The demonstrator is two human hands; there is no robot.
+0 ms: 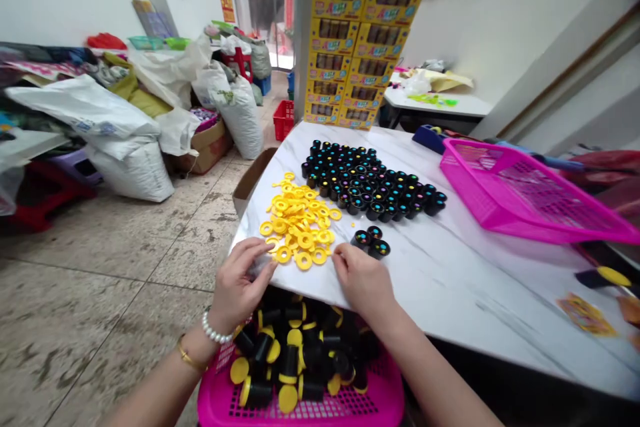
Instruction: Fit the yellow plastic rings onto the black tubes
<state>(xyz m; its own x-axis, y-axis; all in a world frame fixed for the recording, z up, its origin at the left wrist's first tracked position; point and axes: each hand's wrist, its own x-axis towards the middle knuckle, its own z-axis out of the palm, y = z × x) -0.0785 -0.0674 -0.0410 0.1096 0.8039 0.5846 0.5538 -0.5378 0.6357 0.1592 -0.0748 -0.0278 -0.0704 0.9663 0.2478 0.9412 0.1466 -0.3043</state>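
My left hand [243, 280] rests at the table's front left edge, thumb and fingers apart, its fingertips at the rim of a pile of yellow rings [305, 240]. On the pile's right side, my right hand [363, 278] has its fingers curled in against the thumb; whatever they may hold is hidden. Just beyond it stand three black cups [379, 249] with small coloured bits showing inside. A larger group of similar black cups [360, 177] stands packed together behind the rings. Below my hands, a pink basket [210, 400] holds several black cylinders with yellow ends [289, 363].
Stacked yellow boxes [334, 63] rise at the table's far end. A pink basket [493, 203] stands tilted on the right of the marble-patterned table [450, 280]. White sacks [133, 160] line the floor at left, and an open carton [250, 180] stands beside the table.
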